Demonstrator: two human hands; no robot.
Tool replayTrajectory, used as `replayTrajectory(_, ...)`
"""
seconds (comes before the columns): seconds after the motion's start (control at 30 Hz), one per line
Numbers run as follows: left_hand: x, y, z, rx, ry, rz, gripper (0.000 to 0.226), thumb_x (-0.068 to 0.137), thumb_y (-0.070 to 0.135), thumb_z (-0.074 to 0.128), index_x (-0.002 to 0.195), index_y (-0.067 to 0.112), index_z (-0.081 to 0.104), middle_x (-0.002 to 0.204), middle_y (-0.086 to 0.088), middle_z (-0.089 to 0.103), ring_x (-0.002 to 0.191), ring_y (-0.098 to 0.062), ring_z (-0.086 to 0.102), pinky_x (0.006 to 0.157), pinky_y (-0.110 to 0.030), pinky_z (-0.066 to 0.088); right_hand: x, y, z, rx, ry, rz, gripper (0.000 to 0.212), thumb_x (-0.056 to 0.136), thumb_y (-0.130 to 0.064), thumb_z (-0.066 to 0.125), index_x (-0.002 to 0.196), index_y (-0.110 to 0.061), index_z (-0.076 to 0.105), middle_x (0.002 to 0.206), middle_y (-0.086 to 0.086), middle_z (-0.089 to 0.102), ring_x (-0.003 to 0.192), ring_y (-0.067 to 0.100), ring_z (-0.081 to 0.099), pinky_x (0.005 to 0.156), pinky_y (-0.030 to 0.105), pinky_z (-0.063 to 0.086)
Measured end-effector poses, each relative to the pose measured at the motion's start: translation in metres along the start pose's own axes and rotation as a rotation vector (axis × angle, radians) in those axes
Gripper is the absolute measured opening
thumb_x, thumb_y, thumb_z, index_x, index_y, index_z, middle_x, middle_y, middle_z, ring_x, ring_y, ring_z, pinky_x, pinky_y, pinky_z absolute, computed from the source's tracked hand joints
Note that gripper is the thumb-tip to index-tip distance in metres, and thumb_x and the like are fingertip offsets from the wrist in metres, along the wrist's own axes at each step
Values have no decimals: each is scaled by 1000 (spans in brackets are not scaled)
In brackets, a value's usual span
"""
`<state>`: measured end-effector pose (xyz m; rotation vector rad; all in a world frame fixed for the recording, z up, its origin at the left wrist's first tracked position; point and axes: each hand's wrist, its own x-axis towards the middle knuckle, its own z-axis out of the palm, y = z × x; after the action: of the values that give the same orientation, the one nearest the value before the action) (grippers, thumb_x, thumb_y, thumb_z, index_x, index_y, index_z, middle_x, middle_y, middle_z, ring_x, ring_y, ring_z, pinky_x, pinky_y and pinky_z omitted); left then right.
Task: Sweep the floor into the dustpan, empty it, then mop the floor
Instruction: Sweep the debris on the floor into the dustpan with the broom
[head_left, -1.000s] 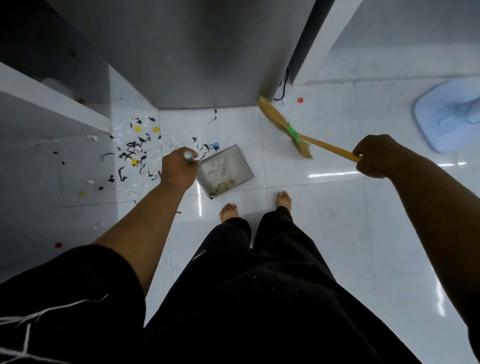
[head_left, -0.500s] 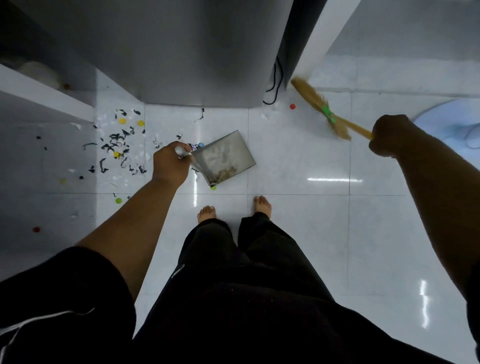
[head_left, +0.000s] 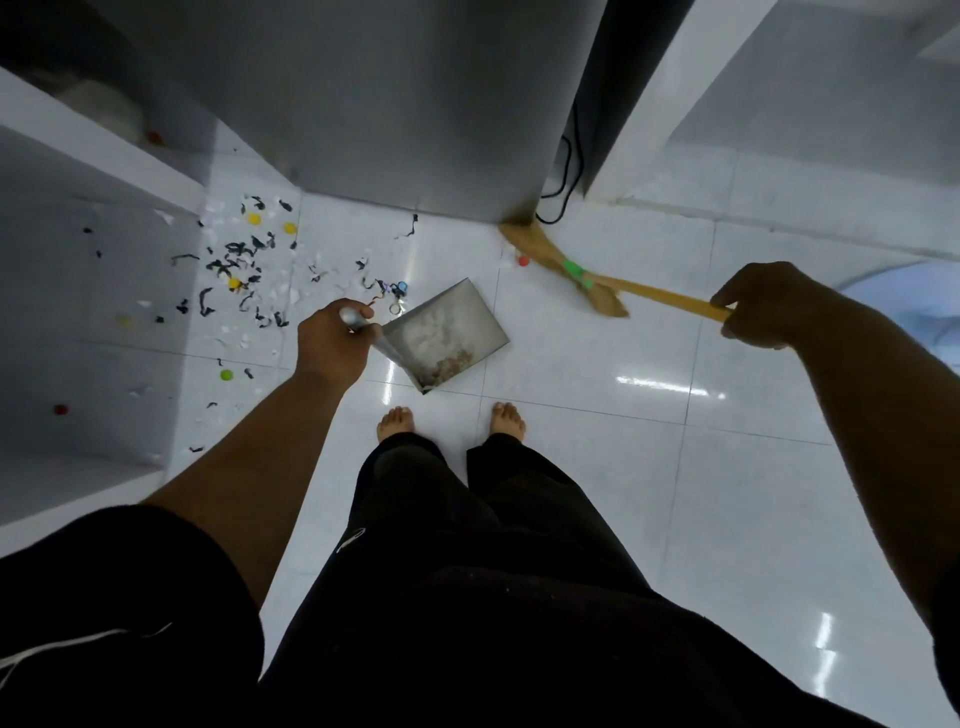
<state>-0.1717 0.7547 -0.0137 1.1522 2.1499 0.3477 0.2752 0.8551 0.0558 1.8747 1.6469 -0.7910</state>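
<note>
Broom (head_left: 587, 280) is now down at the cabinet (head_left: 415, 104) corner; our right grip (head_left: 763, 306) holds it, our left grip (head_left: 332, 348) holds the dustpan (head_left: 447, 332); litter (head_left: 244, 260) remains.

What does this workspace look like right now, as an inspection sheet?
Surface: glossy white tiled floor.
Job's things: metal dustpan holding brown dirt; broom, bristles at the grey cabinet corner; no mop seen.
Clutter: dark scraps and coloured caps left of the dustpan.
Hands: left hand grips the dustpan handle; right hand grips the broom handle.
Cables: black cable beside the cabinet.
Surroundings: white shelf on the left; pale blue base at right.
</note>
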Motion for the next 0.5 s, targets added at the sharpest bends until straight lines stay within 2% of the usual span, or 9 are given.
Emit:
replayTrajectory(0.03,-1,-1,0,-8,2,-10,16,85,18,69,101,16,69,105,-2,71,99,-16,63,84,-17,40,-2,10,-6,28,16,13,25,80,-6,70,103,-16,69,90,3,58,66,23,61,55,26,49)
replayTrajectory(0.07,-2,-3,-1,-23,2,-24,15,85,17,69,100,16,69,104,-2,70,98,-17,63,84,-18,41,-3,17,-11,5,31,6,26,79,-8,71,103,-16,70,93,2,57,73,21,61,60,26,50)
replayTrajectory(0.17,-9,-9,-1,-62,6,-70,14,85,16,68,99,17,69,104,-1,69,95,-15,62,82,-19,43,0,21,-19,-215,43,-41,30,85,-11,65,114,-13,69,118,6,60,110,25,57,93,30,46)
replayTrajectory(0.2,-11,-11,-1,-77,10,-76,14,85,14,68,99,16,69,104,-2,69,96,-15,62,83,-20,43,2,17,-18,-253,42,-52,29,86,-11,62,114,-11,68,120,8,61,114,27,56,98,31,45)
replayTrajectory(0.23,-16,-14,0,-91,19,-74,14,85,12,68,99,15,69,104,-2,69,96,-15,62,84,-19,44,4,10,-16,-275,41,-58,29,85,-11,59,113,-8,67,117,10,63,111,28,58,98,33,47)
replayTrajectory(0.3,-26,-21,-2,-94,53,-75,14,84,10,68,98,14,69,98,1,68,90,-13,60,76,-9,41,6,-11,-9,-331,32,-74,27,85,-10,56,109,-4,66,104,12,65,99,30,63,85,32,53)
replayTrajectory(0.4,-43,-36,-5,-77,90,-68,14,84,6,67,97,12,69,91,5,64,84,-10,57,63,5,33,5,-56,6,-403,-58,-123,22,84,-7,52,100,0,65,71,8,56,71,26,60,59,25,46)
replayTrajectory(0.5,-57,-54,-13,-127,121,-127,14,84,6,67,94,15,69,90,6,65,81,-10,58,63,5,35,-1,-102,23,-327,-146,-167,16,79,-2,53,91,2,62,67,13,56,58,26,58,48,24,47)
